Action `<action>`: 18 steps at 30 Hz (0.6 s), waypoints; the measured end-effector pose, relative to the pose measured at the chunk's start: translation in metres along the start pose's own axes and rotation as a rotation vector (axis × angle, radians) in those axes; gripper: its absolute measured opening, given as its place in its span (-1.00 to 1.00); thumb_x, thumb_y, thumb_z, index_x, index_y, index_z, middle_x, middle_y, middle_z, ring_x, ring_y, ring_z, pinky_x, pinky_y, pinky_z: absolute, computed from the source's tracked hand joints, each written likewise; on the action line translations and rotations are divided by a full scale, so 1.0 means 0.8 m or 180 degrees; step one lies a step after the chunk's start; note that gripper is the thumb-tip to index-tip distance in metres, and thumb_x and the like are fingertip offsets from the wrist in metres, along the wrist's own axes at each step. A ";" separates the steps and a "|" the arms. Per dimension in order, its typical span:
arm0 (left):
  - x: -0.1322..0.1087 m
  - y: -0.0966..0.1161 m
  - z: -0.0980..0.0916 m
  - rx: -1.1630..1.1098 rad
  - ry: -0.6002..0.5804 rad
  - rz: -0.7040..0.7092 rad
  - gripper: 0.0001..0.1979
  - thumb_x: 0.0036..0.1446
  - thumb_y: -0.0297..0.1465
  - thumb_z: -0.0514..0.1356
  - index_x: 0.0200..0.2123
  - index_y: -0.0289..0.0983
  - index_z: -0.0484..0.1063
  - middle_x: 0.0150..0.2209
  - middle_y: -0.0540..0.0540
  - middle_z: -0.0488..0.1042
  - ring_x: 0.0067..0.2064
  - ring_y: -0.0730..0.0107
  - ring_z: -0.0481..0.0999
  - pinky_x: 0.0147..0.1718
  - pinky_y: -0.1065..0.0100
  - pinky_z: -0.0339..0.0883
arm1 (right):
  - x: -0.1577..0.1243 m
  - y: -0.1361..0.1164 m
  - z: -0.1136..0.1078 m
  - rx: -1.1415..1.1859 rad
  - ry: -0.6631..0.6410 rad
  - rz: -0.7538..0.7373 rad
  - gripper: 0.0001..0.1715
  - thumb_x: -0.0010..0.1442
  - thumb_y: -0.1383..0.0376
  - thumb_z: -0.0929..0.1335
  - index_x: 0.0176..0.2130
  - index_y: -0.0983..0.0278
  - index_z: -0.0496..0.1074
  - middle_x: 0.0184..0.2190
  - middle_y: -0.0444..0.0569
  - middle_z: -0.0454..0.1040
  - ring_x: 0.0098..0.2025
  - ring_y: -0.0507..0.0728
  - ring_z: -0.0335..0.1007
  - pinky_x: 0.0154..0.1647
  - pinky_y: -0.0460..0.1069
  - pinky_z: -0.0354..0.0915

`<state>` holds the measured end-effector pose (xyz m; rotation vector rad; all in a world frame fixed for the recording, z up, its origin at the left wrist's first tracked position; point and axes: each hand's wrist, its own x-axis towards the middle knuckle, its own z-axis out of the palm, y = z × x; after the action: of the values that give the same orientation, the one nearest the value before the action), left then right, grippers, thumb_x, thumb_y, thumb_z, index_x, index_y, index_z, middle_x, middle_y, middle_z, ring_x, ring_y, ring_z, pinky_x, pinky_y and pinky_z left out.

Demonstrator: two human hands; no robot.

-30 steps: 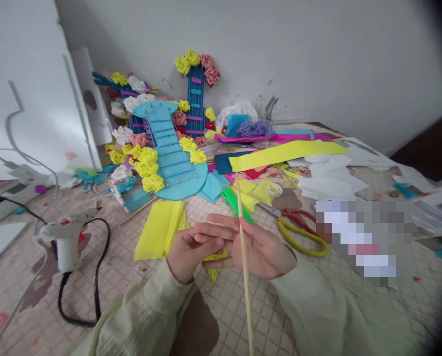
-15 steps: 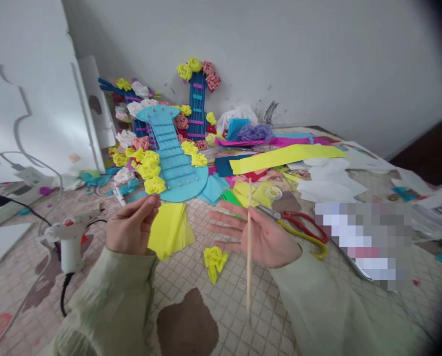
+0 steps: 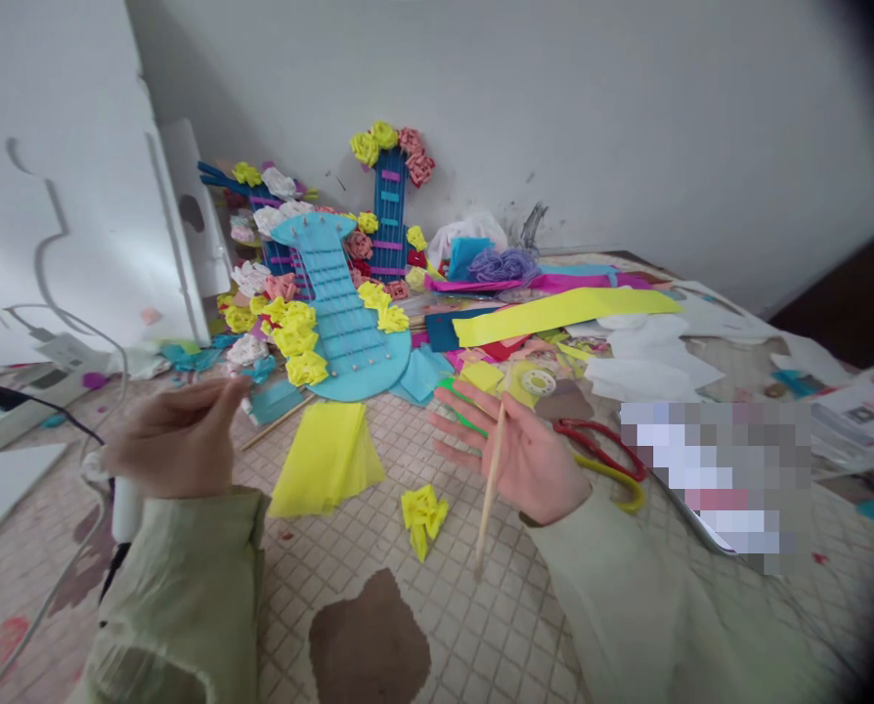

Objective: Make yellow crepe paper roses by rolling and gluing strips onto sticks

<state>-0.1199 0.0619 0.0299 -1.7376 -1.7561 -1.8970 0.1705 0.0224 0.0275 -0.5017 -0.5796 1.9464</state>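
Note:
My right hand [image 3: 526,452] holds a thin wooden stick [image 3: 488,504] between thumb and palm, its fingers stretched out to the left. My left hand [image 3: 177,438] hovers at the left above the white glue gun [image 3: 124,504], fingers curled loosely with nothing visible in them; it is motion-blurred. A small crumpled yellow paper flower [image 3: 423,511] lies on the tiled surface between the hands. A folded yellow tissue sheet [image 3: 328,458] lies just behind the flower.
A light blue guitar-shaped craft [image 3: 341,315] edged with yellow paper flowers leans at the back, with a dark blue piece [image 3: 389,210] behind. Red-and-yellow scissors [image 3: 602,450], a tape roll [image 3: 539,379], coloured paper strips and white sheets litter the right. Cables and a power strip [image 3: 26,391] lie left.
The hands came apart and the yellow flower was left on the surface. My left hand swung left toward the glue gun. The stick tilted in my right hand.

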 end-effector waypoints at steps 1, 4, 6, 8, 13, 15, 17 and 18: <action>-0.001 -0.003 0.004 0.0143 -0.0281 0.0052 -0.92 -0.02 -0.34 0.19 -0.40 -0.13 0.48 -0.31 0.05 0.55 -0.27 0.20 0.51 -0.28 0.06 0.37 | 0.000 0.000 0.000 0.0003 -0.0024 0.0000 -0.56 0.25 0.13 0.04 -0.10 0.22 0.33 0.14 -0.04 0.17 0.06 0.16 0.23 0.06 0.15 0.15; -0.012 0.000 0.024 0.0327 -0.0824 0.0285 -0.76 0.03 -0.28 0.13 -0.57 -0.25 0.48 -0.32 -0.12 0.52 -0.21 0.15 0.48 -0.14 0.00 0.29 | 0.000 0.000 -0.001 -0.0030 0.0011 -0.0031 -0.55 0.25 0.14 0.05 -0.11 0.26 0.34 0.01 0.03 0.33 0.00 0.15 0.30 0.03 0.15 0.19; -0.024 0.010 0.038 0.0210 -0.1199 0.0607 -0.81 0.03 -0.31 0.13 -0.32 -0.24 0.49 -0.10 -0.15 0.44 -0.03 0.14 0.37 0.00 0.02 0.18 | 0.000 -0.001 -0.002 -0.0124 0.0136 -0.0049 -0.58 0.23 0.15 0.08 -0.17 0.30 0.37 -0.18 0.06 0.45 -0.11 0.15 0.38 -0.06 0.14 0.27; -0.038 0.023 0.048 -0.0023 -0.1519 0.0733 -0.65 -0.01 -0.34 0.17 -0.09 -0.21 0.39 0.02 -0.16 0.33 0.07 0.12 0.25 0.06 0.03 0.09 | 0.001 -0.001 -0.005 -0.0298 0.0442 -0.0069 -0.66 0.19 0.17 0.16 -0.31 0.32 0.40 -0.43 -0.02 0.47 -0.38 0.08 0.44 -0.34 0.02 0.38; -0.063 0.053 0.056 -0.2064 -0.2161 -0.1270 -0.56 0.04 -0.22 0.11 0.02 -0.15 0.23 0.05 -0.16 0.30 0.06 0.10 0.28 -0.02 0.03 0.19 | 0.003 0.003 -0.011 -0.0827 0.0975 -0.0176 -0.76 0.06 0.19 0.31 -0.49 0.32 0.31 -0.64 -0.24 0.27 -0.82 -0.20 -0.08 -0.84 -0.23 -0.23; -0.066 0.062 0.057 -0.3030 -0.2359 -0.2232 -0.56 0.09 -0.13 -0.01 0.01 -0.16 0.22 0.03 -0.16 0.33 0.06 0.09 0.30 0.00 0.01 0.16 | 0.004 0.005 -0.011 -0.1144 0.0955 -0.0244 -0.76 0.02 0.18 0.33 -0.49 0.33 0.33 -0.59 -0.23 0.28 -0.81 -0.23 -0.13 -0.82 -0.21 -0.29; -0.068 0.069 0.056 -0.3607 -0.2538 -0.2736 -0.53 0.10 -0.07 -0.07 -0.01 -0.19 0.25 0.03 -0.17 0.34 0.07 0.06 0.28 0.03 0.01 0.10 | 0.003 0.007 -0.009 -0.1579 0.0973 -0.0280 -0.78 -0.01 0.18 0.35 -0.45 0.32 0.36 -0.56 -0.23 0.27 -0.80 -0.22 -0.14 -0.81 -0.19 -0.29; -0.069 0.072 0.056 -0.3783 -0.2603 -0.2849 -0.51 0.10 -0.06 -0.08 0.00 -0.20 0.25 0.04 -0.17 0.34 0.08 0.06 0.27 0.05 0.02 0.08 | 0.002 0.008 -0.008 -0.1875 0.0988 -0.0303 -0.79 -0.02 0.19 0.36 -0.42 0.31 0.38 -0.56 -0.23 0.27 -0.78 -0.21 -0.14 -0.80 -0.18 -0.27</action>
<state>-0.0320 0.0383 0.0185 -2.6001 -1.9402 -3.5038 0.1686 0.0225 0.0185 -1.0995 -0.9544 1.5463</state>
